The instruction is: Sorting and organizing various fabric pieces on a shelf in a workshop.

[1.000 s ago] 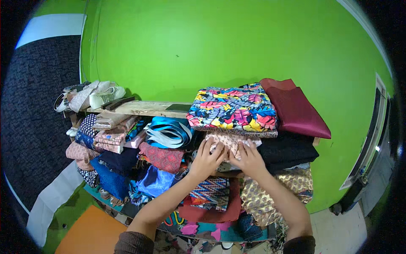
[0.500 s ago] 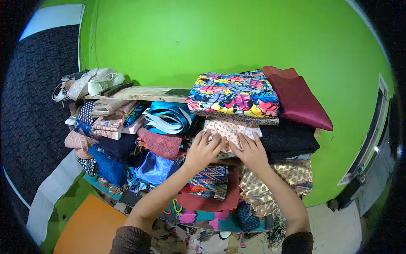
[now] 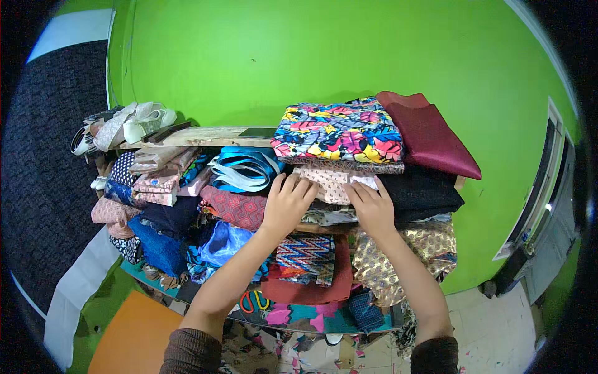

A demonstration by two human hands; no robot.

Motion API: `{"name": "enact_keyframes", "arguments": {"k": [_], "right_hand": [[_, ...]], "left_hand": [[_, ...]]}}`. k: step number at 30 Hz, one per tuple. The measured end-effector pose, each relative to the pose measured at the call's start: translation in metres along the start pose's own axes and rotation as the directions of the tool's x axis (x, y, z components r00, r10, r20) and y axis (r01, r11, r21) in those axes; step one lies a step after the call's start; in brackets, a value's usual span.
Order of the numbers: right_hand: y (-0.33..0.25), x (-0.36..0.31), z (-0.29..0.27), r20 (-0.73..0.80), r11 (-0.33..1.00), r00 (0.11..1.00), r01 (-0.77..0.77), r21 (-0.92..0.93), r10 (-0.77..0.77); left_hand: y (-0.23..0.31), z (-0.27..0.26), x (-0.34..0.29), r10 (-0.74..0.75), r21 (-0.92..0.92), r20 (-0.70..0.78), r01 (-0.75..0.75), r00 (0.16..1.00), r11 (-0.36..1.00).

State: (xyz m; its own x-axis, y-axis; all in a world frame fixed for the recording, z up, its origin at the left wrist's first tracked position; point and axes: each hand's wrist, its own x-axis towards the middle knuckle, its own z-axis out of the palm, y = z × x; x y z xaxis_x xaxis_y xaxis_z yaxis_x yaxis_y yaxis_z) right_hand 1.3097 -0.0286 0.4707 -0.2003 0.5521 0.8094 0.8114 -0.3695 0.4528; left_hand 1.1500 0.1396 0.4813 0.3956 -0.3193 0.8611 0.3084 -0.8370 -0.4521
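A folded pale pink cloth with a small dark print (image 3: 329, 182) lies on the middle shelf, under a thick stack of bright floral fabric (image 3: 339, 134). My left hand (image 3: 289, 202) rests at the cloth's left side, its fingers stretched out and a little apart. At the right end of the same cloth, my right hand (image 3: 372, 206) has its fingers extended over the edge, near a folded black fabric (image 3: 420, 194). Grey patterned cloth (image 3: 330, 214) shows beneath the pink one, between my hands. Neither hand visibly grips anything.
Blue and white ribbon rolls (image 3: 245, 168) and red patterned cloth (image 3: 233, 207) sit to the left. Maroon fabric (image 3: 433, 137) overhangs the top right. Gold patterned cloth (image 3: 402, 262) hangs lower right. Scissors with red and yellow handles (image 3: 255, 302) lie on the bottom shelf.
My hands have moved farther apart, toward the pink cloth's two ends. The cloth, rumpled under my fingers before, now lies flatter and neater beneath the floral stack.
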Motion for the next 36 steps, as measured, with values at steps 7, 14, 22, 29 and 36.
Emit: {"name": "enact_keyframes", "arguments": {"k": [7,14,22,29,36], "right_hand": [[-0.019,0.023,-0.020,-0.021,0.989,0.993,-0.114,0.096,0.117],[-0.032,0.030,0.002,-0.072,0.987,0.986,-0.146,0.060,0.150],[-0.047,0.007,-0.012,0.156,0.963,0.958,-0.258,0.084,0.243],[-0.047,0.010,0.026,0.095,0.991,0.993,-0.064,-0.122,0.076],[-0.037,0.020,0.032,0.044,0.998,0.999,0.031,-0.048,-0.029]], "left_hand": [[-0.021,-0.001,0.010,-0.007,-0.030,0.011,0.007,1.000,1.000],[-0.034,0.001,0.000,-0.041,-0.033,0.026,0.042,0.999,0.999],[-0.008,-0.002,-0.027,0.032,-0.041,0.188,-0.024,0.982,0.999],[-0.018,0.006,-0.028,0.093,0.190,0.257,-0.145,0.962,0.971],[-0.021,0.022,-0.027,0.118,0.130,0.200,-0.145,0.973,0.981]]}}
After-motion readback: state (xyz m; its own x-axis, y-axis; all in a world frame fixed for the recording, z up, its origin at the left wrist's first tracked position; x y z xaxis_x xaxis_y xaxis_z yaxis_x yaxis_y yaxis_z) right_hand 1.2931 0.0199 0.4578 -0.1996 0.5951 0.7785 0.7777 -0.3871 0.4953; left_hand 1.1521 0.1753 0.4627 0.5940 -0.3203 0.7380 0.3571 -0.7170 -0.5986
